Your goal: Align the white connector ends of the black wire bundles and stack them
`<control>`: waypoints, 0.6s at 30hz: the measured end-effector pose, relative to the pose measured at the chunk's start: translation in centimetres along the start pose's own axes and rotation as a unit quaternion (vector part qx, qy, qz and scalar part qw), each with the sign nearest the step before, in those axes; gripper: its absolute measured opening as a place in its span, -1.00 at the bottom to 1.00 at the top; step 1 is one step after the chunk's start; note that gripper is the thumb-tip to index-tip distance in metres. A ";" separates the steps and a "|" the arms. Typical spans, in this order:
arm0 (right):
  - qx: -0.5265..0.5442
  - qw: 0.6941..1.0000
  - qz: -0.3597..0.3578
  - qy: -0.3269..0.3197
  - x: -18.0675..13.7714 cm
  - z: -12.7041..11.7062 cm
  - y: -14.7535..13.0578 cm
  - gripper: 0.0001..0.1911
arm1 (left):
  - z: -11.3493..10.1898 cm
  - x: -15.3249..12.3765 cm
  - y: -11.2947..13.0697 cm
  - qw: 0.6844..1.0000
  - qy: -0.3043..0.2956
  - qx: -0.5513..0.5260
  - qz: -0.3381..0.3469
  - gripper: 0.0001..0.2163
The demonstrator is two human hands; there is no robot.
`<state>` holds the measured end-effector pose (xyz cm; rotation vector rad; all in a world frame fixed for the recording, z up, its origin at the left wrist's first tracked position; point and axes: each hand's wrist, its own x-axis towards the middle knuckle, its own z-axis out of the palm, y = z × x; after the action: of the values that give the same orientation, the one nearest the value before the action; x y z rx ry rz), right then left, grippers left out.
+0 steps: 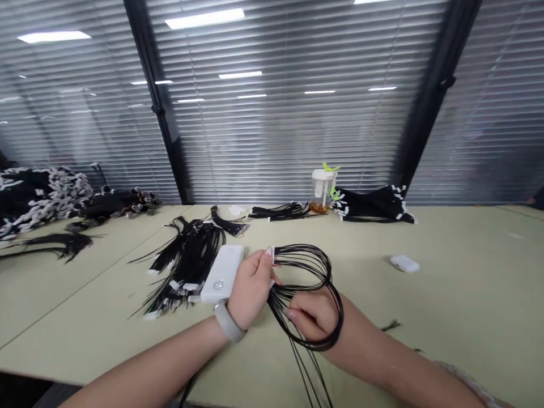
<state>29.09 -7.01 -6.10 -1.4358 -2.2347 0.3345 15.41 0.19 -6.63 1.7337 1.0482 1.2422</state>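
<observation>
Between my hands is a looped bundle of thin black cables, with loose tails hanging toward the table's front edge. My left hand is closed on the bundle's left side, thumb pressed near a white end piece. My right hand reaches into the lower loop, its fingers curled and closed on strands near the left side. The loop passes around the outside of that hand, near the wrist. What lies inside the right fist is partly hidden.
A white device with a round grille lies left of my left hand, beside piled black cables. More bundles and a clear cup stand along the back by the blinds. A small white case lies right.
</observation>
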 end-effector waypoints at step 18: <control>0.273 0.843 0.030 0.462 0.1 -6.7 3.4 -0.78 | 0.0 -0.6 0.3 0.998 -0.035 0.038 0.021 -0.63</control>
<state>35.14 -5.71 -1.76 -1.0174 -1.1762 0.2007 15.36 -0.45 -6.59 1.8516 1.0343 1.1728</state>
